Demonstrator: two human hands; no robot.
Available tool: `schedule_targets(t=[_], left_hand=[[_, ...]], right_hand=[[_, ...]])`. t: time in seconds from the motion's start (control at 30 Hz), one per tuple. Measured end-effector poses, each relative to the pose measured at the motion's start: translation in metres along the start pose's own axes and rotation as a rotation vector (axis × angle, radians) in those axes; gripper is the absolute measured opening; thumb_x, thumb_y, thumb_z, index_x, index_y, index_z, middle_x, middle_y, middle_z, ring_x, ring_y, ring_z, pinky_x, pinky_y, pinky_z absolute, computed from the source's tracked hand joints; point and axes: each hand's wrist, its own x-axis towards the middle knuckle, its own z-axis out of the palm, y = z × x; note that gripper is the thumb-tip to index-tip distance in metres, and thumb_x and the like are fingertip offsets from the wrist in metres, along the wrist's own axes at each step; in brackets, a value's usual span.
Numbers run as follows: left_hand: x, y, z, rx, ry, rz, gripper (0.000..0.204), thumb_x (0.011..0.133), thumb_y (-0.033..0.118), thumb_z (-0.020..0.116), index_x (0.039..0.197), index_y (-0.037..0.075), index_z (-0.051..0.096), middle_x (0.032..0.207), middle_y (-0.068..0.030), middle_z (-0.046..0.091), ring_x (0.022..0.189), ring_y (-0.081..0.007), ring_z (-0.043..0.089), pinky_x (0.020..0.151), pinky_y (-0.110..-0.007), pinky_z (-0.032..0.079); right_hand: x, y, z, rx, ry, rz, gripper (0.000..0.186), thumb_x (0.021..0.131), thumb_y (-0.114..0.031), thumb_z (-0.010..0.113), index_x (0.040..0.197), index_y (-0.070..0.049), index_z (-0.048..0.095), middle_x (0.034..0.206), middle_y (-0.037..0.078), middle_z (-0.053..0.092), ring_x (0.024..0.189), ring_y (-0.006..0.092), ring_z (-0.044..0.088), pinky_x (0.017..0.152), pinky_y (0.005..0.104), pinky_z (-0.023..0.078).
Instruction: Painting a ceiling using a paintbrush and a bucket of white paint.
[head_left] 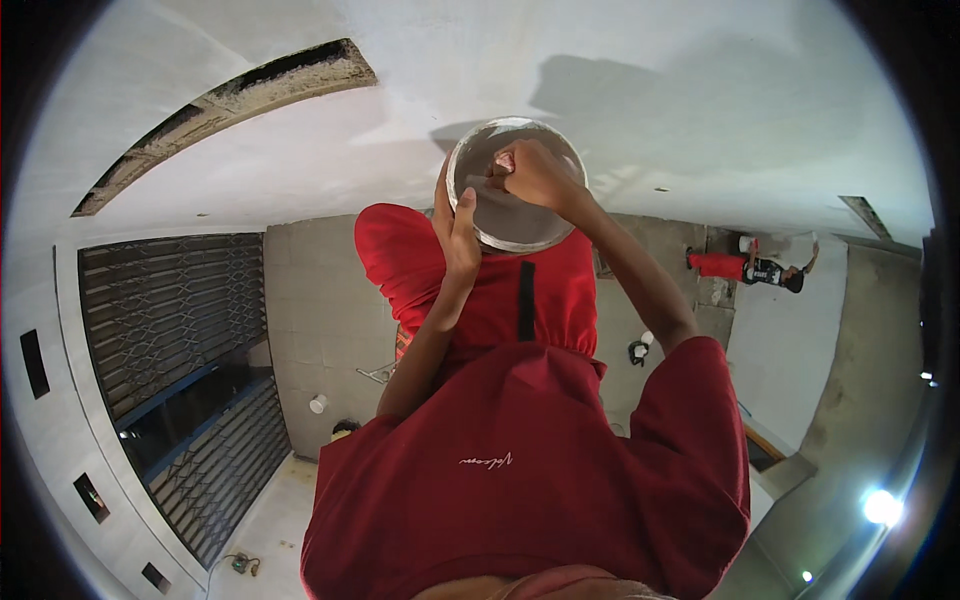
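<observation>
A round white bucket (480, 231) with a smeared rim and a greyish inside is held in front of me, above my red-trousered legs. My left hand (459, 232) grips its left side, thumb up at the rim and fingers along the outer wall. Over the bucket's mouth, my right hand (535, 174) is closed with the fingers curled in. Whatever those fingers hold is hidden by the hand; a pale smear shows at the knuckles. The bucket's contents look grey, but I cannot make out more.
A pale wall (450, 60) rises close ahead, with a long rough recess (240, 100) at upper left. Far to the right another person (740, 266) in red trousers reaches toward a wall. A folding metal gate (175, 310) stands left; a white container (318, 404) is on the floor.
</observation>
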Motion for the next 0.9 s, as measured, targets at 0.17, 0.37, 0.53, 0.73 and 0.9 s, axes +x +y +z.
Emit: schedule_targets(t=[0.17, 0.37, 0.53, 0.73, 0.9], left_hand=[[0.004, 0.002, -0.002, 0.004, 0.036, -0.016, 0.058, 0.094, 0.024, 0.056, 0.141, -0.005, 0.040, 0.137, -0.0168, 0.049, 0.126, -0.0250, 0.046, 0.108, -0.037, 0.032], [0.006, -0.007, -0.013, 0.023, -0.020, 0.054, 0.056, 0.093, 0.018, 0.055, 0.142, -0.003, 0.040, 0.140, -0.0178, 0.048, 0.130, -0.0251, 0.044, 0.109, -0.037, 0.033], [0.000, -0.010, -0.013, 0.014, 0.002, 0.010, 0.055, 0.092, 0.014, 0.054, 0.143, -0.002, 0.040, 0.139, -0.0179, 0.049, 0.129, -0.0251, 0.045, 0.109, -0.036, 0.033], [-0.009, -0.010, -0.016, -0.032, -0.021, 0.059, 0.054, 0.093, 0.012, 0.054, 0.143, -0.002, 0.040, 0.139, -0.0179, 0.049, 0.128, -0.0250, 0.046, 0.108, -0.035, 0.034], [-0.011, -0.013, -0.016, -0.083, -0.004, 0.079, 0.055, 0.093, 0.014, 0.056, 0.143, -0.001, 0.040, 0.138, -0.0178, 0.049, 0.128, -0.0255, 0.047, 0.107, -0.036, 0.035]], right_hand=[[0.007, -0.006, 0.001, 0.098, 0.037, -0.097, 0.009, 0.069, -0.004, 0.062, 0.070, 0.002, 0.054, 0.070, 0.025, 0.055, 0.064, 0.0395, 0.049, 0.059, 0.0450, 0.039], [0.010, 0.001, 0.010, 0.074, -0.090, -0.089, 0.018, 0.070, -0.002, 0.061, 0.086, -0.001, 0.069, 0.078, 0.023, 0.063, 0.075, 0.0377, 0.061, 0.069, 0.0420, 0.047], [0.001, 0.006, 0.022, 0.089, -0.060, -0.164, 0.008, 0.069, -0.003, 0.058, 0.076, 0.000, 0.061, 0.076, 0.024, 0.060, 0.076, 0.0438, 0.057, 0.067, 0.0463, 0.044], [-0.023, -0.026, -0.010, -0.003, 0.008, -0.204, 0.010, 0.072, -0.010, 0.065, 0.077, -0.002, 0.068, 0.079, 0.022, 0.065, 0.075, 0.0400, 0.062, 0.069, 0.0445, 0.049], [-0.050, -0.053, -0.084, 0.249, -0.054, -0.189, 0.023, 0.076, -0.015, 0.075, 0.095, -0.002, 0.073, 0.092, 0.012, 0.073, 0.083, 0.0205, 0.070, 0.077, 0.0315, 0.053]])
